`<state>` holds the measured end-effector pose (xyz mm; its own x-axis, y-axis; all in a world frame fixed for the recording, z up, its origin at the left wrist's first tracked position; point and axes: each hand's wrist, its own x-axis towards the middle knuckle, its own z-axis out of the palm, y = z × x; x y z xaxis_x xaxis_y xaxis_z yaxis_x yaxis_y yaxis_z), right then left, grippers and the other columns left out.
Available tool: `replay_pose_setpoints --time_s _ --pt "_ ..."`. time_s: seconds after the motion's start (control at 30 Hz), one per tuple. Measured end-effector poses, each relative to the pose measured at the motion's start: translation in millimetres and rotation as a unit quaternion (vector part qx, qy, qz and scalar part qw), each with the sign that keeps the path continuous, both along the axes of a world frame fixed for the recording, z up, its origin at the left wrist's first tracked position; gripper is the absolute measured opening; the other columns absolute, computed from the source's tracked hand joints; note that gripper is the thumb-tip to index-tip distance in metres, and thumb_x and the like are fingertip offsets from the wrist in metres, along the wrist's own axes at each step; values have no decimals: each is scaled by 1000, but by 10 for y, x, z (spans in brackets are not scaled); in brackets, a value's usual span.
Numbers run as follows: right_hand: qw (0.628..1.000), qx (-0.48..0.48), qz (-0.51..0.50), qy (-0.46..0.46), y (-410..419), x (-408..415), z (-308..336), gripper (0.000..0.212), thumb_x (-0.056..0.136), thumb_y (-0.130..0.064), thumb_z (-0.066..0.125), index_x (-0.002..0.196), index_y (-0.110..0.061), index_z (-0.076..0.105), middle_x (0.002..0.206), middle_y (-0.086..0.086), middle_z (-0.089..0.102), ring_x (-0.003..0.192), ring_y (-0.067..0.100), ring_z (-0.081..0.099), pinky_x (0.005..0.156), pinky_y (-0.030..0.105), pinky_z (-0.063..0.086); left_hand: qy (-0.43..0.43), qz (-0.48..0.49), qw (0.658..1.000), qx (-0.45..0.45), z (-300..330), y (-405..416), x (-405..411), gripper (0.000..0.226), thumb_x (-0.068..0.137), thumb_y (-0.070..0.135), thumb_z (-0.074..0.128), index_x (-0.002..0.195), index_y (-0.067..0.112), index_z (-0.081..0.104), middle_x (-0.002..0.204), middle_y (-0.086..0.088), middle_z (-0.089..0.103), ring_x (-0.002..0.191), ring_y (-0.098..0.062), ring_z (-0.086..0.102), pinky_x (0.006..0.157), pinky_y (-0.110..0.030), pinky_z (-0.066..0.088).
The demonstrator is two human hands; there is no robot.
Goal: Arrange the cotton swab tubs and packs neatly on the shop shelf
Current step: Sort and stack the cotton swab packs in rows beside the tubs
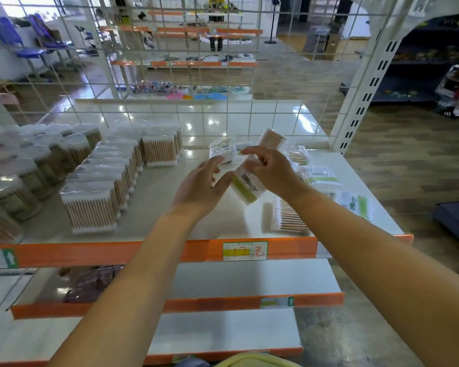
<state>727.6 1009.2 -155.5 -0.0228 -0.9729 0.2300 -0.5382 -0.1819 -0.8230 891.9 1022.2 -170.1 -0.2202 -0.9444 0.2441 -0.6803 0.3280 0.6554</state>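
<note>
Pale yellow fabric (252, 360) at the bottom edge lies closest to the lens, soft and out of focus, below the orange-edged lower shelves. Above them the glossy cream top shelf (170, 197) carries the stock: round clear tubs (37, 165) crowd the left, and beside them run tidy rows of square film-wrapped bundles (112, 186), wooden sticks upright with white tips, probably set tight so the faces line up. To the right, unsorted packs (321, 178) lie flat and askew, crinkly plastic with green labels, one bundle (289, 215) tipped on its side. Over mid-shelf both hands work together: the left hand (199, 186) curls its thumb and fingers against a green-striped pack (245, 185) raised off the shelf, while the right hand (270, 170) pinches its upper end from the other side, seemingly squaring it before placement. A second clear packet (222, 149) sits just behind the fingers.
</note>
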Motion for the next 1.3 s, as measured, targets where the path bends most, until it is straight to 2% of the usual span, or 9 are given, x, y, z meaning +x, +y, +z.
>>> replay_pose_setpoints --time_s 0.1,0.3,0.47,0.7,0.83,0.93,1.1,1.17,1.3 --pt "996 -29 -56 -57 -10 32 -18 14 90 -14 57 103 -17 61 79 -8 54 76 11 55 53 9 40 7 9 1000 8 -41 4 -28 50 93 38 48 138 20 37 123 -3 53 99 -16 54 80 -29 43" --pt "956 6 -133 -261 14 86 -48 20 86 -18 63 81 -19 44 92 8 59 91 25 63 73 34 56 47 42 997 -41 -5 47 -100 58 93 28 52 144 19 25 136 -5 44 102 -14 50 82 -28 41" --pt "874 108 -100 -463 75 133 -146 14 88 -8 60 98 0 53 105 19 64 94 27 65 72 30 57 89 74 992 -44 34 15 -133 55 95 29 49 143 17 27 138 -8 42 105 -17 52 83 -29 43" --pt "839 175 -45 -514 162 180 -348 33 87 -7 61 113 10 51 110 23 64 97 32 65 83 39 55 117 102 987 -24 11 -1 -117 33 95 22 49 126 12 53 114 -4 57 82 -12 54 59 -10 35" --pt "892 168 -91 -409 192 198 -339 15 85 -12 65 90 -7 52 97 13 64 88 25 62 76 33 54 172 114 978 0 48 -4 -85 31 89 17 58 119 12 60 101 -1 60 84 -14 58 65 -15 46" --pt "977 37 -132 -162 264 207 -294 7 88 -13 60 92 -13 55 96 0 58 82 9 54 74 25 44 201 124 972 -3 56 -13 -74 28 84 15 63 112 11 64 87 4 59 84 -17 60 83 -37 54" --pt "966 -205 -24 154 412 291 -375 28 82 -8 54 106 3 63 103 17 65 89 30 64 75 31 51 175 146 974 -19 76 -7 -88 27 85 16 61 112 12 64 87 4 58 77 -10 53 66 -9 39" --pt "952 -205 -23 227 423 361 -404 37 81 -17 58 110 4 62 103 19 67 89 34 66 73 39 56 160 150 975 -26 71 13 -115 26 85 16 61 111 12 63 85 6 56 76 -10 52 59 -6 34" --pt "960 -16 -6 280 407 411 -295 57 94 -41 45 138 -8 34 126 9 53 111 27 54 85 32 43 118 161 980 -23 47 27 -146 28 84 18 63 111 11 63 95 -2 62 87 -16 56 74 -20 39"
